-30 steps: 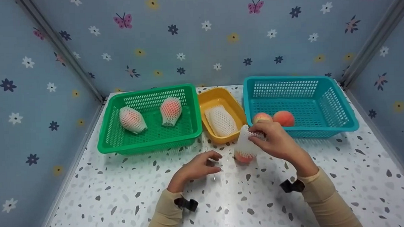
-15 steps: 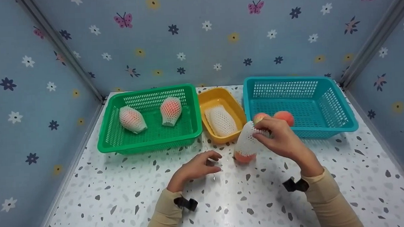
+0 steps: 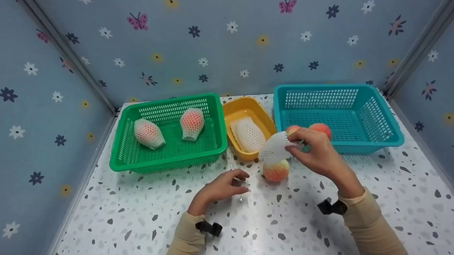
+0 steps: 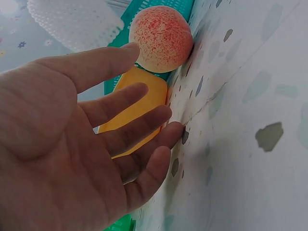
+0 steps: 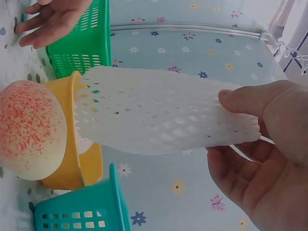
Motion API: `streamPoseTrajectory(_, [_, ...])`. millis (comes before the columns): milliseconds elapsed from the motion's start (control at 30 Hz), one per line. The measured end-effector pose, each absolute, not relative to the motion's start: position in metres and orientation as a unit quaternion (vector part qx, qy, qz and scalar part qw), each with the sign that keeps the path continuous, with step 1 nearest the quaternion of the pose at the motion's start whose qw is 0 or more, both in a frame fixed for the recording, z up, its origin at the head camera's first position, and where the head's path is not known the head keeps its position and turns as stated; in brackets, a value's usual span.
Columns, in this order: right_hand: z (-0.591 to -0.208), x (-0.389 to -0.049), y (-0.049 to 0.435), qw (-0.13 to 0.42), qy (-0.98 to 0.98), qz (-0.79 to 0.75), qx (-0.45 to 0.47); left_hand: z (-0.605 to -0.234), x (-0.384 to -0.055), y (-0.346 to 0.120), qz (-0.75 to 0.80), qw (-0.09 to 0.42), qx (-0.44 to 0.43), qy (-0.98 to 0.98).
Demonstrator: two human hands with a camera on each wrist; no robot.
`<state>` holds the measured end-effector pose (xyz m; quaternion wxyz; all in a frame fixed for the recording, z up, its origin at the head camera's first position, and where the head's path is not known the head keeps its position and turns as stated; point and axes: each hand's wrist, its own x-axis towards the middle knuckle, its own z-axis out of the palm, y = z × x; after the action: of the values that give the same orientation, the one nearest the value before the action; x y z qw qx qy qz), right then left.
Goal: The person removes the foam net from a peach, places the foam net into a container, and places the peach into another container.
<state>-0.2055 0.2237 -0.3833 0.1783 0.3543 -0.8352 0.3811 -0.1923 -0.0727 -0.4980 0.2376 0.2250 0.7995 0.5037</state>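
My right hand (image 3: 315,149) pinches one end of a white foam fruit net (image 3: 275,147) between thumb and fingers. The net hangs off to the left, and its free end is just above a bare peach (image 3: 276,171) on the table. In the right wrist view the foam net (image 5: 154,110) looks flattened, with nothing inside it. My left hand (image 3: 223,186) rests on the table left of the peach, fingers loosely bent and holding nothing. From the left wrist, the peach (image 4: 161,38) shows just beyond the thumb of the left hand (image 4: 91,139).
A green basket (image 3: 168,163) holds two peaches in foam nets. Beside it, a yellow tray (image 3: 247,156) contains more white foam nets (image 3: 249,136). Two bare peaches (image 3: 320,130) lie in the blue basket (image 3: 363,141), partly behind my right hand. Flowered panels (image 3: 231,48) enclose the table.
The foam net has come up off the peach, which now stands bare on the table. My right hand has shifted slightly right with the net, while my left hand has stayed in place.
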Motion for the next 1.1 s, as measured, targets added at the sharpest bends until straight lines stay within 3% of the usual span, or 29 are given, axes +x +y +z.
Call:
streamPoseTrajectory(333, [-0.384, -0.226, 0.209, 0.202, -0.839, 0.4, 0.307, -0.499, -0.192, -0.073, 0.501, 0.235, 0.232, 0.8])
streamPoseTrajectory(767, [-0.388, -0.282, 0.176, 0.222, -0.854, 0.383, 0.272, -0.498, -0.192, -0.071, 0.479, 0.229, 0.249, 0.81])
streamPoseTrajectory(1100, [-0.401, -0.312, 0.149, 0.197, -0.884, 0.3, 0.299, -0.498, -0.191, -0.072, 0.471, 0.234, 0.245, 0.814])
